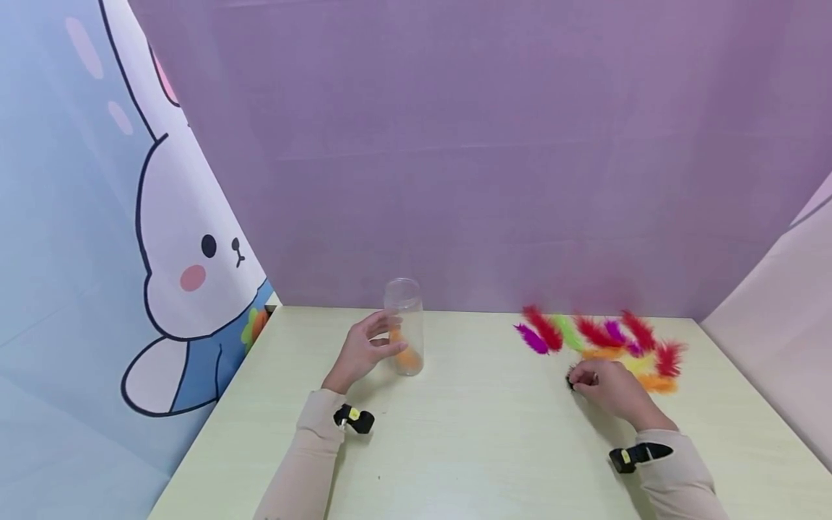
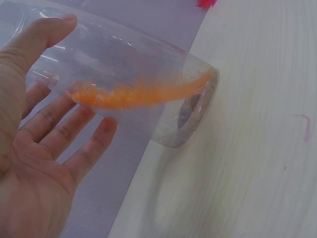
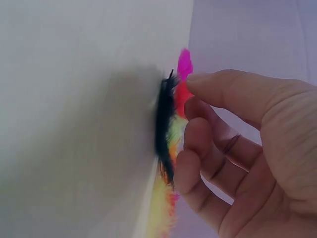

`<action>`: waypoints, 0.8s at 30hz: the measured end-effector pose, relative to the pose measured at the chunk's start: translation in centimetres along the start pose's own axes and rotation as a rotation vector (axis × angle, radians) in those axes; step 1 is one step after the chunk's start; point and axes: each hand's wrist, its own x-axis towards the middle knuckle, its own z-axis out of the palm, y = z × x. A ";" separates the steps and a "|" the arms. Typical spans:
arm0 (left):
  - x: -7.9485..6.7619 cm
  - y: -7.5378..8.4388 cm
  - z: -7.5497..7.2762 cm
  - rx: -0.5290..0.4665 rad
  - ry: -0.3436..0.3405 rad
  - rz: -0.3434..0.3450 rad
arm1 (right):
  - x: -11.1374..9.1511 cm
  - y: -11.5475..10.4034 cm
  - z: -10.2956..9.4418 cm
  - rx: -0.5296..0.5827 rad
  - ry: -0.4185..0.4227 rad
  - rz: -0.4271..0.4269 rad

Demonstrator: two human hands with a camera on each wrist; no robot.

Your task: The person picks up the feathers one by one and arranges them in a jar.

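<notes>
In the head view, my left hand [image 1: 365,350] curves around a clear cylindrical jar [image 1: 414,318]. The jar stands upright on the table, with an orange feather [image 2: 143,94] leaning inside it. The left wrist view shows the thumb over one side of the jar and the other fingertips along its opposite side. My right hand [image 1: 607,390] is low over the table, fingers bent and thumb near the forefinger. A small black feather [image 3: 165,119] lies right by its fingertips, and I cannot tell whether they pinch it.
Past my right hand lies a spread of loose feathers: red ones [image 1: 593,332], purple [image 1: 533,339], lime green [image 1: 570,334], orange [image 1: 658,383] and yellow [image 1: 640,363]. A mauve cloth [image 1: 481,180] hangs at the back edge of the pale table [image 1: 455,433]. A rabbit-print cloth [image 1: 195,289] hangs at left.
</notes>
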 end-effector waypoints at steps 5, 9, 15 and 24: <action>0.0 -0.1 -0.1 0.015 0.005 0.004 | 0.1 0.3 0.3 -0.011 -0.003 -0.009; -0.1 -0.1 -0.2 0.034 0.009 0.009 | 0.2 0.5 0.6 -0.025 -0.012 -0.018; -0.2 0.0 -0.2 0.073 0.007 0.010 | 0.3 0.9 0.9 -0.050 -0.016 -0.024; -0.2 0.0 -0.3 0.075 0.002 0.006 | 0.4 1.2 0.8 -0.070 -0.003 -0.043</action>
